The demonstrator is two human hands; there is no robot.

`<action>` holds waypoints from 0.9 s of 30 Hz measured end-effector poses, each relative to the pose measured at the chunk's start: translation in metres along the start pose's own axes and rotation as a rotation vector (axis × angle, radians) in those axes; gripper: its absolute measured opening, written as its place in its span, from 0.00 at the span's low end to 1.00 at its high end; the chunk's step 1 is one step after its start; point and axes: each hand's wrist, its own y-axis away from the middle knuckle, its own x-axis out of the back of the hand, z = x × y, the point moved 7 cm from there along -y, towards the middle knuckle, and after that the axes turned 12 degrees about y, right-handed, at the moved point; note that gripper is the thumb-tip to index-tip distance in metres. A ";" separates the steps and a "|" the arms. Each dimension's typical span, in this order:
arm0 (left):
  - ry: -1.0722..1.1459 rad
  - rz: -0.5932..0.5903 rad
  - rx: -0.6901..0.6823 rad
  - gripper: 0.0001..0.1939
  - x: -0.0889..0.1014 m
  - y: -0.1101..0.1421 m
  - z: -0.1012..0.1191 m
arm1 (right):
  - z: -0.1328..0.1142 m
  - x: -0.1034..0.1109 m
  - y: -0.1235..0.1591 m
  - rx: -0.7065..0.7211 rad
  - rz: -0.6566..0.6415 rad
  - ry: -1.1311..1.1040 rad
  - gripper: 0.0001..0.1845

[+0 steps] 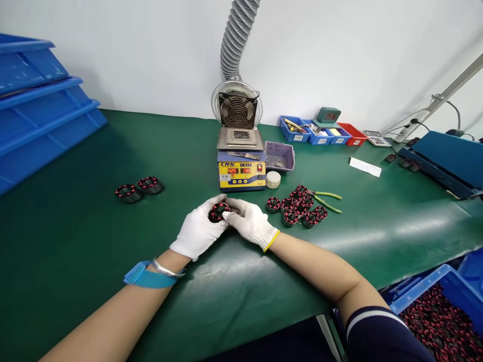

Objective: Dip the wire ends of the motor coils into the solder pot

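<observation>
A black ring-shaped part (215, 214) is held just below and left of the centre of the frame. Red patches are spaced around its upper face, which is turned upward toward the camera, and a dark opening is seen in its middle. Its left side is enclosed by the left hand (203, 226); its right edge is partly covered by the right hand (252, 221). Its underside is hidden.

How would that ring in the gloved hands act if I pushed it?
The ring seems stiff, round even between the left hand and right hand. Its round outline might let it roll on edge; laid flat, its squat shape probably won't tip.
</observation>
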 end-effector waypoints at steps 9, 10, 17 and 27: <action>-0.091 0.075 -0.069 0.30 0.008 0.001 0.000 | -0.015 0.012 0.006 0.190 0.292 0.418 0.29; -0.086 0.070 -0.054 0.28 0.008 0.001 -0.002 | -0.014 0.013 0.006 0.188 0.301 0.417 0.29; 0.213 -0.212 0.222 0.09 0.002 0.003 -0.009 | 0.010 0.018 -0.003 0.066 0.311 0.150 0.28; 0.615 0.045 0.191 0.24 0.048 -0.007 -0.004 | 0.019 0.015 -0.014 0.012 0.259 -0.189 0.28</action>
